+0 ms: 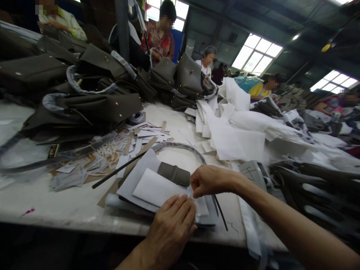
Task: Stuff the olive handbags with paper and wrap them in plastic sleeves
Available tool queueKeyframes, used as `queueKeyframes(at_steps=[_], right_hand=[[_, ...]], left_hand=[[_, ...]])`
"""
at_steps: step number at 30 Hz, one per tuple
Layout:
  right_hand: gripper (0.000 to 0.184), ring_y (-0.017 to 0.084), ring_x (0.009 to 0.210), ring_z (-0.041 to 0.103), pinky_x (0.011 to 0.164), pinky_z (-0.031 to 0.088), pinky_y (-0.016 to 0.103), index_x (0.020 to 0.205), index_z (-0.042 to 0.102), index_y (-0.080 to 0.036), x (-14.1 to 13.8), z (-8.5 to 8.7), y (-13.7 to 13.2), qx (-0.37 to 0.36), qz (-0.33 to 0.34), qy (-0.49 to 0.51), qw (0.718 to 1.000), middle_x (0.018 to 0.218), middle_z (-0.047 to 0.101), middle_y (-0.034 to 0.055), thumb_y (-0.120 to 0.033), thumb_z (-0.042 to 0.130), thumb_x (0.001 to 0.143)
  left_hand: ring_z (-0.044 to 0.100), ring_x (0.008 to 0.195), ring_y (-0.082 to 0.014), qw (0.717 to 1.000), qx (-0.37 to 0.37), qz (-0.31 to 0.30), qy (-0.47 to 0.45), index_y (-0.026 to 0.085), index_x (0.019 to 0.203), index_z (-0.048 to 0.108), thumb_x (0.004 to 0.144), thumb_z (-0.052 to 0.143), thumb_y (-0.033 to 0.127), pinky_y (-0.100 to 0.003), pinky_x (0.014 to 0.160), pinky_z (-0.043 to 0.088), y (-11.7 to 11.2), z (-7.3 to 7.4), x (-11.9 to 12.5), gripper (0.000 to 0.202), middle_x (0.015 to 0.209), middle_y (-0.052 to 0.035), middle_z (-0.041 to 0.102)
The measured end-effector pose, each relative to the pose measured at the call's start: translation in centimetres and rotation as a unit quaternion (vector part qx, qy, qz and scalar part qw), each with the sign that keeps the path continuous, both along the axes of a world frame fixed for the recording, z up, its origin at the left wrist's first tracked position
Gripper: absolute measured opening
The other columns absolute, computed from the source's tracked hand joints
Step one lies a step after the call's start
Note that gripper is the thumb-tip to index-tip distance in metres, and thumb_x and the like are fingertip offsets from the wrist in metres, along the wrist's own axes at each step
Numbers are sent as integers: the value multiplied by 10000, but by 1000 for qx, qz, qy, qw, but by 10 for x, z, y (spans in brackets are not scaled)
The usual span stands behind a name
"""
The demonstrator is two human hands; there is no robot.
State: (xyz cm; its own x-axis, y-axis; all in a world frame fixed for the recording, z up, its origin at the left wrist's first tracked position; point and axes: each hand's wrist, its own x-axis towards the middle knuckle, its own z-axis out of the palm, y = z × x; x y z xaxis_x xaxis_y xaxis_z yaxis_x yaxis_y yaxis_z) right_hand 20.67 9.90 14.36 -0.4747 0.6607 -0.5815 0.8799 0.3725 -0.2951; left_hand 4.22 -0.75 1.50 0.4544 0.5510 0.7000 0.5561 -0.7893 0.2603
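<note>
My left hand (176,225) lies with its fingers stretched out on a white foam sheet (153,189). Under that sheet is a larger grey sheet (128,187), stacked near the table's front edge. My right hand (208,180) is closed, its fingers curled over the right side of the stack; whatever they pinch is hidden. Against its knuckles lies a dark olive leather piece (173,173) with a raised band across it. Behind the stack arcs a dark, plastic-wrapped bag handle (182,144). Thin dark strips (222,213) stick out at the right.
Olive handbags (104,108) are heaped at the back left. Paper and card scraps (146,133) litter the table (70,210) before them. White foam sheets (236,138) pile up at the back right, dark bag parts (306,198) at the right. Several people work beyond.
</note>
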Motion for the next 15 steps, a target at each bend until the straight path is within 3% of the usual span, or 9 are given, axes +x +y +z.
queueKeyframes(at_steps=[2,5,11,15], right_hand=[[159,159,657,640,532,343,226,824,775,-220,-12,-6,15,15,50,-110,993,721,732,-1,-318,782,699],[255,213,770,697,591,377,253,897,786,-220,-28,-14,31,6,105,-186,977,828,771,48,-368,824,693],[269,262,800,713,788,416,359,739,759,-163,-40,-30,31,75,224,-216,947,752,759,112,-422,831,729],[175,271,823,699,836,408,409,694,725,-172,-43,-45,23,149,265,-186,934,724,746,125,-315,773,781]], left_hand=[[625,1137,-190,1000,-2,4,-3,167,1162,640,1005,451,275,-358,1038,431,0,-2,1,268,1166,-55,703],[615,1150,-195,1000,-2,3,-1,151,1150,652,1004,448,268,-355,1067,409,2,-4,0,276,1156,-63,704],[601,1176,-208,1000,5,-3,14,144,1165,653,1000,469,283,-364,1100,390,3,-9,-2,283,1162,-84,694],[603,1172,-206,1000,-7,-6,12,153,1167,653,1010,441,266,-362,1085,406,3,-8,-1,288,1165,-80,696]])
